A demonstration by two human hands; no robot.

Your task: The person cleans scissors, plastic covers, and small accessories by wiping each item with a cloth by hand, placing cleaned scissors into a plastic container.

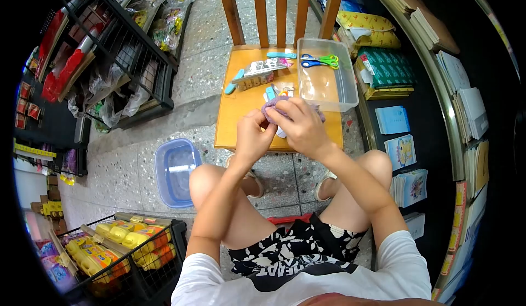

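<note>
You have a purple cloth [270,107] bunched up in front of you, over the near half of the wooden chair seat [233,120]. Your right hand [303,126] has its grip wrapped on the cloth, with the fingers bent over the top and some purple poking out past them. Your left hand [253,136] is at the near left edge of the cloth, thumb and finger close together. I cannot tell what, if anything, that grip pinches.

The cloth looks light and soft, so it should bend and squash easily. It does not look like it would break. It looks a bit fuzzy, so it is probably not slippery. A loose fold or an edge seems the best place to hold, since a bunch can flop about.

The chair seat is flat, smooth, yellow-brown wood, and its back has long straight bars [281,11]. The clear box [346,94] is thin, shiny plastic with round corners. Scissors with blue handles [309,61] and green handles [330,60] show inside its outline. To the left lie crinkly see-through packets [257,80], near a smooth light-blue piece [234,82] with a rounded end. On the speckled floor [123,166] sits a shiny blue basin [178,170].
</note>
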